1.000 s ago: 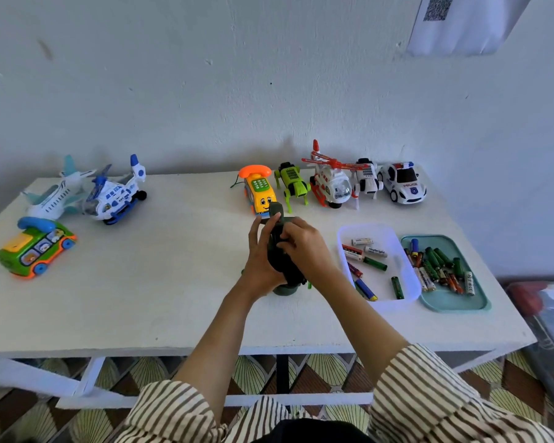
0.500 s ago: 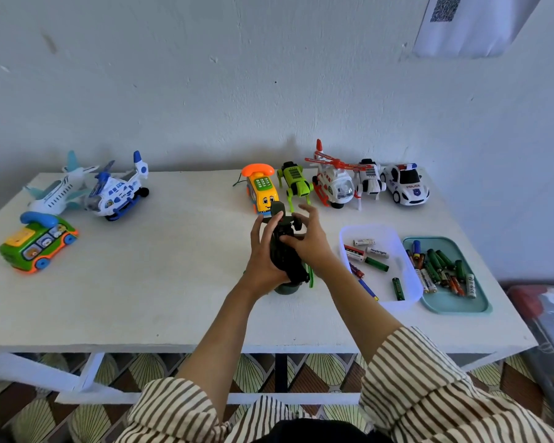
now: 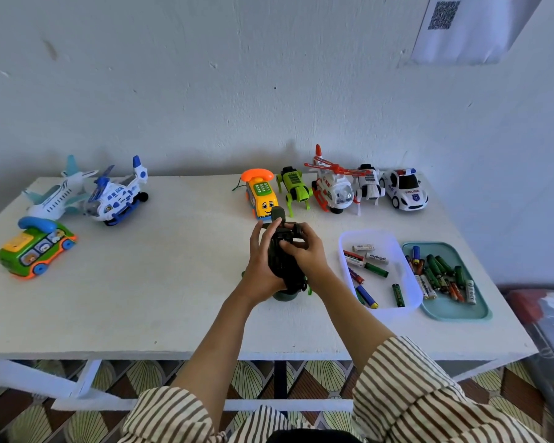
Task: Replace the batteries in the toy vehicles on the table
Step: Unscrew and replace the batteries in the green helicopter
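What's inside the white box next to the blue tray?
Loose batteries lie flat in the white box: a white one, a green one, a blue-and-yellow one. A few overlap at the left side, so anything beneath those is covered.

Holds dark toy vehicle in left hand and right hand, fingers curled round it, just left of white tray.

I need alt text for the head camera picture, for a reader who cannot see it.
A left hand and a right hand grip a dark toy over a white table. To the right, loose batteries lie in a clear tray and a teal tray; toy vehicles stand along the far edge.
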The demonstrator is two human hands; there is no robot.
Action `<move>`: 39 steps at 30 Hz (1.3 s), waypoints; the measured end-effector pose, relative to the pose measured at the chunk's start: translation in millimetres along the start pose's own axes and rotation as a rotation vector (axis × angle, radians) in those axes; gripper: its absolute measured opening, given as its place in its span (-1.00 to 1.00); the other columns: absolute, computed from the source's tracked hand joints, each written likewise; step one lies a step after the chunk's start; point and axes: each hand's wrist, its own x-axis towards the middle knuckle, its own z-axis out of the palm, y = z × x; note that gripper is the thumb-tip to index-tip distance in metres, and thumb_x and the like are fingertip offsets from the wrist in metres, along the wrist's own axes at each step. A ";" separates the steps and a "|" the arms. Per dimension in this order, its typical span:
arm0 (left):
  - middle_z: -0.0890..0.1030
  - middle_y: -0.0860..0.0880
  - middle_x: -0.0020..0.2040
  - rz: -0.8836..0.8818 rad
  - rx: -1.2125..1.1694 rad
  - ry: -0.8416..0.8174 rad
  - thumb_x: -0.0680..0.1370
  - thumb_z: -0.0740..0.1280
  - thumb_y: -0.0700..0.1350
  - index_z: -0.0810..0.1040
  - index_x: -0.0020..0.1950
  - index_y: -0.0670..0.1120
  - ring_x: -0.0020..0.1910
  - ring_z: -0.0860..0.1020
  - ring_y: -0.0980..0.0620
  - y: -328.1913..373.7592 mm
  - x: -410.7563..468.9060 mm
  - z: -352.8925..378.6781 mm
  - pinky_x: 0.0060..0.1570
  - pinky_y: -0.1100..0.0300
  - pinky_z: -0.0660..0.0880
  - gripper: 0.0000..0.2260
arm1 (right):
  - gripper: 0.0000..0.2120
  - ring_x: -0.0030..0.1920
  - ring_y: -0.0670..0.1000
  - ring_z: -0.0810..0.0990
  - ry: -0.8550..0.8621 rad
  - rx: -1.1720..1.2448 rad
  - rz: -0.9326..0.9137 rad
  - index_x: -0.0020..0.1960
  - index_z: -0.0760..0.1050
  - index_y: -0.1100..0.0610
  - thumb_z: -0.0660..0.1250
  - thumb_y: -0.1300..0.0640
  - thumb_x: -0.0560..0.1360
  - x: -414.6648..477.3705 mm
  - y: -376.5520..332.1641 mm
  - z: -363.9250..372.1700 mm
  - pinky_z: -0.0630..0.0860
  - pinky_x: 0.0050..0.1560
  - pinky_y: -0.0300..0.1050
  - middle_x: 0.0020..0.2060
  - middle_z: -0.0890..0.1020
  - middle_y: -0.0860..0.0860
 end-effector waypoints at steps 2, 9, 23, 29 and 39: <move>-0.08 0.09 0.54 -0.002 -0.002 -0.007 0.28 0.58 -0.28 0.10 0.42 0.34 0.50 0.17 -0.09 0.0 1.6 0.5 0.29 -0.10 0.43 -0.02 | -0.80 0.04 0.11 0.62 -0.004 0.013 -0.019 0.12 0.46 0.15 0.34 0.26 0.50 -0.4 1.7 -1.5 0.61 0.01 0.03 0.10 0.56 0.11; -0.09 0.06 0.54 -0.006 -0.019 -0.012 0.28 0.58 -0.29 0.10 0.42 0.34 0.51 0.15 -0.07 -1.3 2.9 1.4 0.33 -0.04 0.41 -0.02 | -0.77 0.00 0.07 0.61 0.007 -0.119 -0.063 0.11 0.45 0.13 0.29 0.33 0.49 2.0 3.0 -3.6 0.61 -0.07 -0.11 0.07 0.57 0.08; -0.09 0.05 0.53 0.033 -0.029 -0.009 0.22 0.62 -0.27 0.09 0.42 0.36 0.52 0.11 -0.07 -9.9 2.8 -1.0 0.34 -0.12 0.38 0.04 | -0.54 0.05 0.00 0.51 -0.183 -0.540 -0.030 0.38 0.32 0.10 0.33 0.10 0.52 5.2 -39.6 -44.8 0.46 0.07 -0.11 0.13 0.45 -0.04; -0.09 0.02 0.53 0.028 -0.041 -0.011 0.25 0.62 -0.22 0.07 0.41 0.36 0.52 0.02 0.02 -5.7 0.8 -0.5 0.44 -0.06 0.25 0.01 | -0.81 -0.10 0.20 0.65 0.218 -0.898 0.183 0.06 0.57 0.29 0.23 0.35 0.51 11.1 -25.4 -130.3 0.59 -0.03 -0.02 0.02 0.62 0.21; -0.08 0.01 0.53 0.016 -0.051 -0.005 0.26 0.62 -0.22 0.07 0.41 0.34 0.51 0.05 0.03 0.0 -1.1 -1.8 0.39 0.07 0.22 0.00 | -0.89 -0.15 0.13 0.52 0.281 -1.192 0.277 -0.02 0.50 0.19 0.22 0.28 0.50 -19.5 4.9 -130.5 0.41 -0.24 -0.08 -0.09 0.58 0.13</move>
